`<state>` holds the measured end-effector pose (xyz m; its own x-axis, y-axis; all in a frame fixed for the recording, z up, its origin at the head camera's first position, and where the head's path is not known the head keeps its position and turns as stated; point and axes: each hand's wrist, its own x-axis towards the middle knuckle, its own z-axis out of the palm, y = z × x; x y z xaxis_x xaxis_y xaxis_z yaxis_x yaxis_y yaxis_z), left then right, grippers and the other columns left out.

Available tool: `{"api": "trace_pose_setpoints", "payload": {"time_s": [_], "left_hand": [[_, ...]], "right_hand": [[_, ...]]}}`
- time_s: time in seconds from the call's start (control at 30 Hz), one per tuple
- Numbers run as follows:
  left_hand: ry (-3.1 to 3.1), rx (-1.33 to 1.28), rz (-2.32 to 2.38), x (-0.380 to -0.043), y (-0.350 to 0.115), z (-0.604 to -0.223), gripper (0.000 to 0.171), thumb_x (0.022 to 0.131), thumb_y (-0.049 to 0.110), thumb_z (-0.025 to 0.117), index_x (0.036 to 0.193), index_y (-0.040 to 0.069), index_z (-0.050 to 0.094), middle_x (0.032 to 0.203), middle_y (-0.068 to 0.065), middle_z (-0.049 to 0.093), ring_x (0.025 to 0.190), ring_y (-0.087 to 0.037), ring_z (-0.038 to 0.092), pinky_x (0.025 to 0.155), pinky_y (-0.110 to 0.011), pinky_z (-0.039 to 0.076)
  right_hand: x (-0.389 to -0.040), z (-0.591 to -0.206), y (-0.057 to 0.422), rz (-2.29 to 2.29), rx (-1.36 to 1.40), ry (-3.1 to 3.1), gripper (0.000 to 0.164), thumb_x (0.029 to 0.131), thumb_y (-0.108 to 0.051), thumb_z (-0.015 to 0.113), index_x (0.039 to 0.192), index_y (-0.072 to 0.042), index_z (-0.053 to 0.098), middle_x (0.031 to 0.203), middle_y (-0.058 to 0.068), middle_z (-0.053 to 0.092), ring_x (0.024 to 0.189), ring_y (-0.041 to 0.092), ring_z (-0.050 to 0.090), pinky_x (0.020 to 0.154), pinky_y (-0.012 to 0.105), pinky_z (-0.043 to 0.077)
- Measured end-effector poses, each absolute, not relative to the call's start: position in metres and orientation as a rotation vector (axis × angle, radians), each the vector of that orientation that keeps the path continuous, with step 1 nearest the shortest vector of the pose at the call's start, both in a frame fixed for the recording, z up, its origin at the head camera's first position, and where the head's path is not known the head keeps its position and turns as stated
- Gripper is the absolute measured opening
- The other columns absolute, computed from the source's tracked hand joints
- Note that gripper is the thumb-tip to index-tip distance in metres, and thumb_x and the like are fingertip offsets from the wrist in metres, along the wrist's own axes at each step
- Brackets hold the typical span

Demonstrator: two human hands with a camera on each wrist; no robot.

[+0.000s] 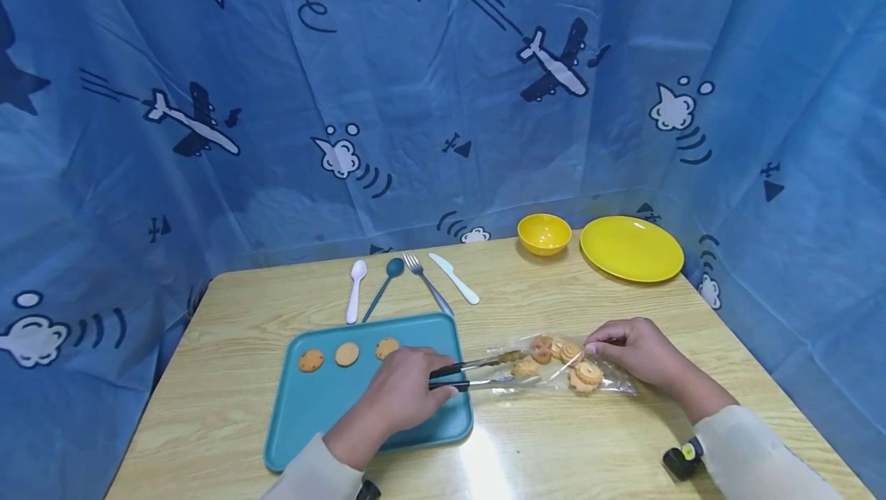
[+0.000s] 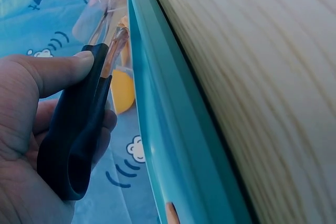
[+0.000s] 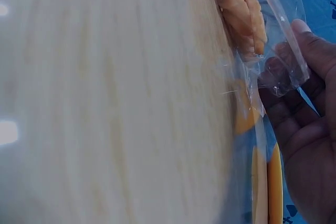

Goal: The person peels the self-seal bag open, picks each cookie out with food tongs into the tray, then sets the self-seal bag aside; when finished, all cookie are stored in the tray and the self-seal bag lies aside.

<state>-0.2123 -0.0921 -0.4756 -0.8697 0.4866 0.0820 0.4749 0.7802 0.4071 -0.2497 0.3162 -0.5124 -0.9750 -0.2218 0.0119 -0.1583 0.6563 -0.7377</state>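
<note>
My left hand (image 1: 408,386) grips the black handles of metal tongs (image 2: 73,124) above the right part of a teal tray (image 1: 311,415). The tongs' tips reach into a clear plastic bag (image 1: 554,385) lying on the table. Several cookies (image 1: 585,375) are inside it, some of them swirl-shaped. At the bag's far right edge my right hand (image 1: 640,354) pinches the film between thumb and fingers, seen close up in the right wrist view. Along the tray's back lie three round cookies (image 1: 347,354), the rightmost close by my left hand.
Behind the tray lie a white spoon (image 1: 356,291), a dark teal spoon (image 1: 384,287), a fork (image 1: 427,283) and a light knife (image 1: 454,278). A yellow bowl (image 1: 544,235) and a yellow plate (image 1: 632,249) stand at the back right. A blue printed curtain (image 1: 415,138) surrounds the wooden table (image 1: 208,361).
</note>
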Motion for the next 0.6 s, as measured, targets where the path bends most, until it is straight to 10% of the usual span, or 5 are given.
{"api": "trace_pose_setpoints", "payload": {"time_s": [0.6], "left_hand": [[2.956,0.792,0.607,-0.2115,-0.097,-0.4742,0.043,0.092,0.039,0.077,0.126,0.014,0.074,0.12,-0.002,0.075,0.111,-0.021,0.07,0.089,-0.041,0.057]], "right_hand": [[-0.2502,-0.5101,0.3132,-1.224,-0.276,2.756,0.019,0.091,-0.04,0.075,0.099,-0.023,0.081,0.097,-0.004,0.076,0.087,0.016,0.064,0.073,0.024,0.054]]}}
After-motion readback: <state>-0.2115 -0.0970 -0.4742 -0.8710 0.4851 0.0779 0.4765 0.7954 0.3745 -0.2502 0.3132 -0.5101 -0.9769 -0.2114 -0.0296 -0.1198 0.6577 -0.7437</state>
